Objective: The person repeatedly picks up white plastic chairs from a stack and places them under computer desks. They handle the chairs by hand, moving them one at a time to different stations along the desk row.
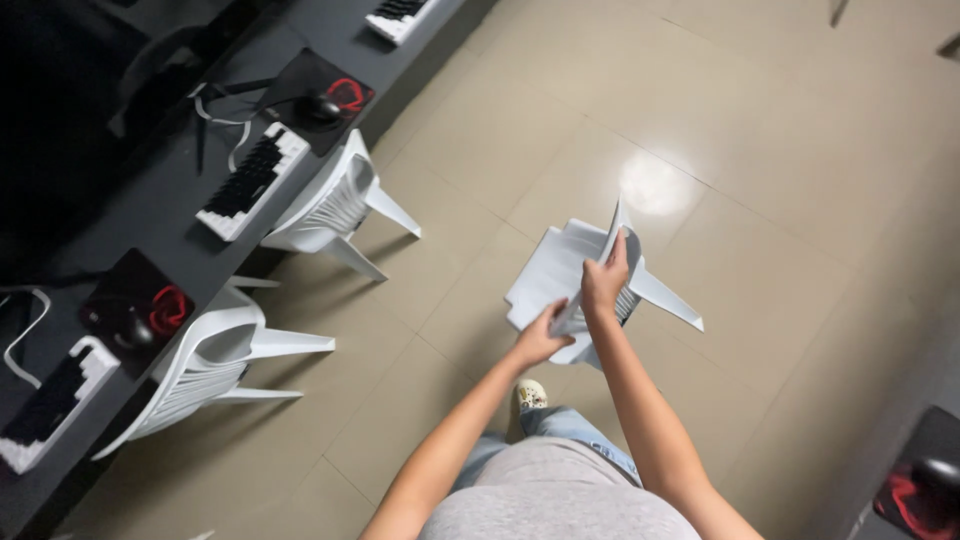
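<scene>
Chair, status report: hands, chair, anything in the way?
Both hands gripping: left hand, right hand on the chair backrest. Chair tilted on tile floor. Two more chairs at desk, apart.

Beige tiled floor (800,150) bears three white plastic chairs (560,275); dark desk (150,215) carries keyboards (250,180), mousepads (135,305)

1. The chair (580,280) gripped by the left hand (540,338) and right hand (604,283) is smooth white plastic with a dull sheen.
2. The two chairs (330,205) at the desk (160,200) look like the same moulded plastic.
3. The floor (780,180) is glossy beige tile, mirroring a lamp.
4. The desk is matt and dark.
5. The mouse mats (140,300) look like matt black cloth.
6. The trousers (560,425) are denim.
</scene>
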